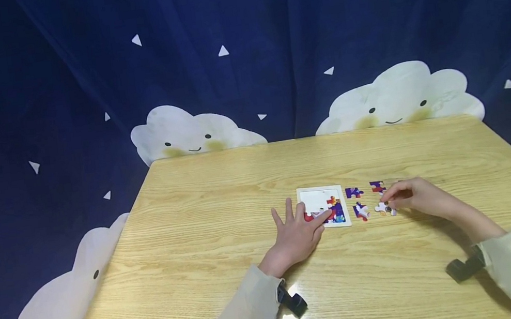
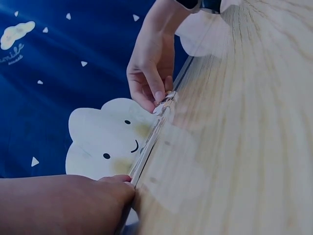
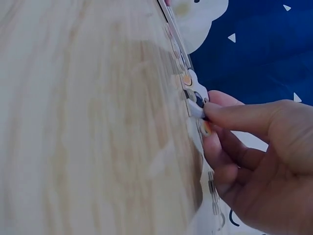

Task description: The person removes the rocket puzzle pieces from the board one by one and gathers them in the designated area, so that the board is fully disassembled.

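A white-rimmed puzzle tray (image 1: 319,188) lies on the table with several joined jigsaw pieces (image 1: 339,211) in its lower and right part. My left hand (image 1: 295,237) is spread at the tray's lower left, its fingers straight and the index finger reaching over the joined pieces. To the right of the tray, my right hand (image 1: 420,198) pinches a mostly white jigsaw piece (image 3: 195,104) between thumb and fingers, close over the table. Beside it lie loose purple and red pieces, among them an upper piece (image 1: 354,192) and a lower piece (image 1: 361,212).
Another loose piece (image 1: 377,186) lies just beyond the right hand's fingers, and a further one is partly hidden behind that hand. The wooden table (image 1: 222,194) reaches back to a dark blue curtain (image 1: 262,49) with white clouds.
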Demonstrator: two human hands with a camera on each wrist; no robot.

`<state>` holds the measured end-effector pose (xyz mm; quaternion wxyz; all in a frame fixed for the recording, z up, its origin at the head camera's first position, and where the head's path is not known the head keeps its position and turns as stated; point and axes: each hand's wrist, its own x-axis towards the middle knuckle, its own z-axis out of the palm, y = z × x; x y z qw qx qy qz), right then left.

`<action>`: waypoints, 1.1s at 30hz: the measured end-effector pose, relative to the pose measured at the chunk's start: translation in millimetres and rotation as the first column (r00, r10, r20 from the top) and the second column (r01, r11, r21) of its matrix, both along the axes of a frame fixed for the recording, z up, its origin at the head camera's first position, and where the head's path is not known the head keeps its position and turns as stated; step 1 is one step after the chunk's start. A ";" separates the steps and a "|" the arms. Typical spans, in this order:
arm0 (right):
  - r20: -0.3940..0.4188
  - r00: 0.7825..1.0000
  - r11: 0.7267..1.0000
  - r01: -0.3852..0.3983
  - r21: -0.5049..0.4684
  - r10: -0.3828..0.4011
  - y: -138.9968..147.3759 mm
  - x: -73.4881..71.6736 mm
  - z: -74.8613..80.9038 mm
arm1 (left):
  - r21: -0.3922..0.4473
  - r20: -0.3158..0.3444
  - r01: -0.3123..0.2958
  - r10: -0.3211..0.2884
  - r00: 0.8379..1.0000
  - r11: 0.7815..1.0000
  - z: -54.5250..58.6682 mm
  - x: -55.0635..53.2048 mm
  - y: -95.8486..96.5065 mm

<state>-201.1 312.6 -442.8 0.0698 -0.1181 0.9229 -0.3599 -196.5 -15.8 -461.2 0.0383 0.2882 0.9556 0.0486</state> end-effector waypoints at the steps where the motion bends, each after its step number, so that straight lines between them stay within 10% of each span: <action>1: -0.010 1.000 1.000 -0.007 -0.004 0.007 -0.8 0.0 -0.4 | 0.002 -0.001 0.001 -0.001 1.000 1.000 0.0 -0.1 0.1; 33: -0.108 0.993 0.999 -0.037 -0.014 0.036 -66.1 -24.8 -2.6 | -0.022 -0.026 0.010 -0.010 1.000 1.000 2.1 -0.6 1.6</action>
